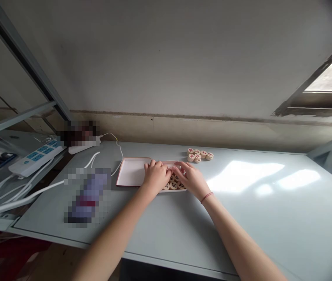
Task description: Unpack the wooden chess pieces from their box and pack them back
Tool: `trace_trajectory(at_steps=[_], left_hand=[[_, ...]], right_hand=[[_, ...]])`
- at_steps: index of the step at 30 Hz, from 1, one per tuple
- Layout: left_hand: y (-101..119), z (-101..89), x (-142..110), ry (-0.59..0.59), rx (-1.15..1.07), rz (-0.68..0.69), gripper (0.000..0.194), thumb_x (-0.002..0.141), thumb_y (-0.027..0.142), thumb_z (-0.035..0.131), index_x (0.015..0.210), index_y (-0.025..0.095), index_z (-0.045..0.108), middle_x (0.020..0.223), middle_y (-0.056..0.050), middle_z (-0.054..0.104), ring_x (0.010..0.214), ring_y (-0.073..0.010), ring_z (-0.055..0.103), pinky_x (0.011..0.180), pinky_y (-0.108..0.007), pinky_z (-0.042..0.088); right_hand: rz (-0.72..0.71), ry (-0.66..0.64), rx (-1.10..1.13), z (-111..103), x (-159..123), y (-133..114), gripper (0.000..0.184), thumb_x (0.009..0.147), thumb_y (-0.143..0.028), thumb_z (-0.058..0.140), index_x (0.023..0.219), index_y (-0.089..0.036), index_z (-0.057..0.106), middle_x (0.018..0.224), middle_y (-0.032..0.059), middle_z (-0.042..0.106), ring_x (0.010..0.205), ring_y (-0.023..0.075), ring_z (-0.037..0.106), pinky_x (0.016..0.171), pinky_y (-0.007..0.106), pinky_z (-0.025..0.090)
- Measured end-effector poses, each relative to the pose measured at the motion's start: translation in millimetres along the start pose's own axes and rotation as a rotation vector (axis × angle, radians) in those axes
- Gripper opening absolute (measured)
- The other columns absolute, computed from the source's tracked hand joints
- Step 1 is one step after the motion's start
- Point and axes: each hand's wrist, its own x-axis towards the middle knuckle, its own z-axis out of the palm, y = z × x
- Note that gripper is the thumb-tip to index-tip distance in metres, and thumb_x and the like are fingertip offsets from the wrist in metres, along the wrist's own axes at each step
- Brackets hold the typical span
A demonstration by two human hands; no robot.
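Observation:
A shallow box (180, 190) holds round wooden Chinese chess pieces (173, 185) with dark characters, and both my hands are over it. My left hand (156, 175) reaches across the box's left side with its fingers bent. From the right comes my right hand (193, 179), thumb and index finger curved towards the left fingertips. The fingertips of both hands meet above the pieces; whatever is between them is hidden. Left of the box, and partly behind my left hand, lies the shallow lid (133, 171), its pale inside facing up.
Several chess pieces with red characters (197, 155) stand in small stacks behind the box, near the wall. At the left are a power strip (37, 156), white cables (43, 190) and a blurred purple item (89, 197). Sunlight falls on the grey table (271, 222).

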Motion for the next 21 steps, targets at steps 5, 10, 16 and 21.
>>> trace_trajectory(at_steps=[5,10,16,21], left_hand=[[2.0,4.2,-2.4,0.041,-0.022,0.008,0.026,0.089,0.030,0.046,0.084,0.017,0.067,0.090,-0.013,0.067,0.093,-0.0281,0.051,0.079,-0.040,0.033],[1.4,7.0,-1.2,0.077,-0.080,0.013,0.017,0.087,0.028,0.050,0.081,0.018,0.062,0.086,-0.009,0.068,0.091,-0.0254,0.053,0.078,-0.037,0.031],[-0.6,-5.3,-0.6,0.220,-0.264,0.049,0.015,0.090,0.029,0.048,0.091,0.021,0.061,0.093,-0.005,0.067,0.092,-0.0219,0.054,0.081,-0.034,0.036],[-0.5,-12.8,-4.1,0.199,-0.613,0.077,0.018,0.090,0.031,0.047,0.097,0.021,0.061,0.095,-0.004,0.067,0.086,-0.0182,0.058,0.081,-0.030,0.044]], right_hand=[[0.040,-0.027,0.021,-0.1,0.5,1.2,0.036,0.090,-0.050,0.040,0.088,-0.025,0.066,0.080,0.0033,0.060,0.064,0.0152,0.057,0.060,0.026,0.043],[0.053,0.010,0.051,-0.1,1.4,-0.2,0.037,0.090,-0.049,0.040,0.088,-0.023,0.066,0.078,0.0036,0.060,0.064,0.0152,0.056,0.061,0.026,0.044],[-0.257,0.141,0.099,-4.1,1.5,-4.4,0.028,0.088,-0.030,0.044,0.108,-0.021,0.061,0.098,0.0093,0.064,0.085,0.0205,0.059,0.074,0.033,0.048],[-0.353,0.212,0.096,-5.7,1.1,-6.0,0.022,0.085,-0.027,0.050,0.103,-0.022,0.062,0.097,0.0084,0.066,0.087,0.0218,0.061,0.079,0.037,0.050]])
